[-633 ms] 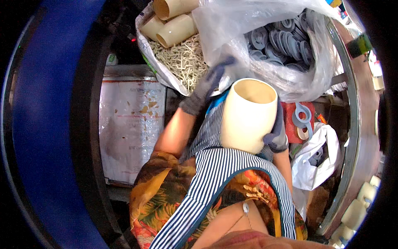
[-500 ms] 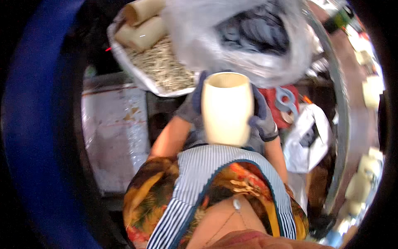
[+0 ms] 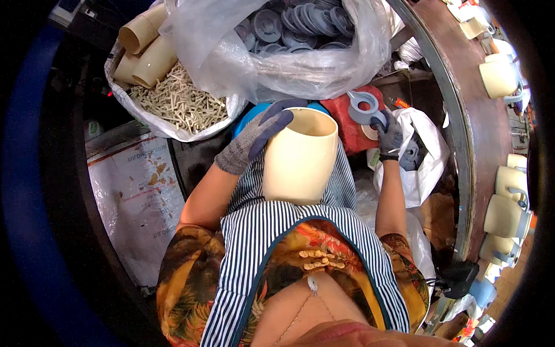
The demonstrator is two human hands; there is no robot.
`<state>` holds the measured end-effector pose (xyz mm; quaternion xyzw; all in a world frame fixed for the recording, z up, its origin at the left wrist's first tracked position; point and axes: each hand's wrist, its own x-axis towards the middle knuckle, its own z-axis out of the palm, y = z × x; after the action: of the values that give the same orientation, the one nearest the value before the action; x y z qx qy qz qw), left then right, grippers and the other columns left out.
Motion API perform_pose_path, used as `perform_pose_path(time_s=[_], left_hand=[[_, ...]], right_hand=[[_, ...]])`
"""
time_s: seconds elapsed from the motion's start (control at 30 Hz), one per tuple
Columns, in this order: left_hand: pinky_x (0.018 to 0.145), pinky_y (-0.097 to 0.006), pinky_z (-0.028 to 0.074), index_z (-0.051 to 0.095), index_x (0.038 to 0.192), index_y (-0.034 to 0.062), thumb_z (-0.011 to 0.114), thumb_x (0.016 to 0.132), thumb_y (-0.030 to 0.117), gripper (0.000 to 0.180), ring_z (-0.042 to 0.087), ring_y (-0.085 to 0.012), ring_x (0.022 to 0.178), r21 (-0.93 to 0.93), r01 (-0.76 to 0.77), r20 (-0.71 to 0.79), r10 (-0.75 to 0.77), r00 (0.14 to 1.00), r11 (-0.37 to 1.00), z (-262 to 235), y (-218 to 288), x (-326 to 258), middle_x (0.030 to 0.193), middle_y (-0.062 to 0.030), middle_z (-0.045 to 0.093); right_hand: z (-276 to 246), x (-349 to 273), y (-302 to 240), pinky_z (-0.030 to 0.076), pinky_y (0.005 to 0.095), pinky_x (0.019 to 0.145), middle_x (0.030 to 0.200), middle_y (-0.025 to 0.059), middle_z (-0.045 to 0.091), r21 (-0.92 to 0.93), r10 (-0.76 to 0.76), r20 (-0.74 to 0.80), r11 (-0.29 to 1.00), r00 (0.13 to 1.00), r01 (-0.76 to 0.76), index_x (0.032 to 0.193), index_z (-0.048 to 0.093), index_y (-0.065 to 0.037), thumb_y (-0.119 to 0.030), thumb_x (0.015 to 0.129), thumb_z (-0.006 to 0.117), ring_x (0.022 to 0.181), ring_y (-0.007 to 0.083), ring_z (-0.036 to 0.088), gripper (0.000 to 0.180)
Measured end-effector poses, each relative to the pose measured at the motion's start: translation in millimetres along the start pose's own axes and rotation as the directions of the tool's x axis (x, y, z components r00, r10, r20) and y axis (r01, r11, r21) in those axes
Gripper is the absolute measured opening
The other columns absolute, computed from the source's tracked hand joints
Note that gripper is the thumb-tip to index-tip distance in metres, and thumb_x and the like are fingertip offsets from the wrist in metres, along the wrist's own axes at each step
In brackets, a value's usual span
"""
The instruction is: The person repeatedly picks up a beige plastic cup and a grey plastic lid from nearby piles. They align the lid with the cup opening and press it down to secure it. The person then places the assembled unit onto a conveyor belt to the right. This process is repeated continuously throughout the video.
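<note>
A cream plastic jug body (image 3: 300,165) stands in my lap against the striped apron, its round mouth facing up and away. My left hand (image 3: 254,136), in a grey and dark-blue glove, is closed on its left rim. To the right, my gloved right hand (image 3: 391,133) grips the edge of a grey-blue plastic ring with a short handle (image 3: 354,113). That ring is over a red cloth or bag (image 3: 338,107) beyond my right knee. My right fingertips are partly hidden.
Ahead, a clear plastic bag (image 3: 277,81) holds grey discs (image 3: 269,26). Left of it, a white sack (image 3: 180,134) holds beige pegs (image 3: 179,98) and cream cylinders (image 3: 141,29). Grey parts fill a white bag (image 3: 425,147) at right. Cream jugs (image 3: 502,215) line the bench (image 3: 480,121).
My right hand has left the jug body's side and taken hold of the grey-blue ring. My left hand has shifted to the rim. The whole view has turned slightly.
</note>
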<state>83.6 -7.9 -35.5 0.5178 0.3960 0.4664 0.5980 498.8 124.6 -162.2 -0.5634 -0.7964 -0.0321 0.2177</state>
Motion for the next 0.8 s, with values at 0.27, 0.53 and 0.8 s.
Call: perform_pose_path(time_s=[0.27,0.53,0.8], left_hand=[[0.109,-0.038,0.038,0.045,0.142,0.0009,0.049,0.100,0.027,0.049,0.052,-0.0218,0.127,-0.411,0.197,0.212,-0.117,0.970,0.890,-16.0,-72.6,23.1,0.139,-0.0142,0.053],[0.105,-0.038,0.044,0.044,0.139,0.0011,0.054,0.097,0.019,0.046,0.056,-0.0235,0.121,0.509,-0.181,0.120,0.139,0.983,0.841,-31.7,-71.5,23.7,0.133,-0.0170,0.056],[0.105,-0.038,0.045,0.043,0.140,0.0017,0.051,0.100,0.024,0.046,0.056,-0.0245,0.120,0.275,-0.087,0.106,0.059,0.993,0.958,-33.0,-90.2,28.3,0.133,-0.0168,0.055]], right_hand=[[-117.1,38.1,-160.6,0.040,0.0214,0.051,0.073,-0.0026,0.052,0.763,0.109,0.645,-0.133,0.756,-0.632,0.105,0.060,-0.008,-0.029,0.097,0.059,0.060,0.0067,0.046,0.022],[-100.3,56.9,-204.4,0.033,0.0198,0.045,0.068,-0.0038,0.051,0.633,0.146,0.767,-0.008,0.625,-0.774,0.101,0.063,-0.008,-0.025,0.096,0.058,0.052,0.0044,0.041,0.018],[-82.2,51.6,-206.6,0.035,0.0207,0.048,0.068,-0.0039,0.051,0.642,0.241,0.739,0.034,0.629,-0.766,0.104,0.065,-0.006,-0.025,0.095,0.060,0.054,0.0054,0.042,0.022]])
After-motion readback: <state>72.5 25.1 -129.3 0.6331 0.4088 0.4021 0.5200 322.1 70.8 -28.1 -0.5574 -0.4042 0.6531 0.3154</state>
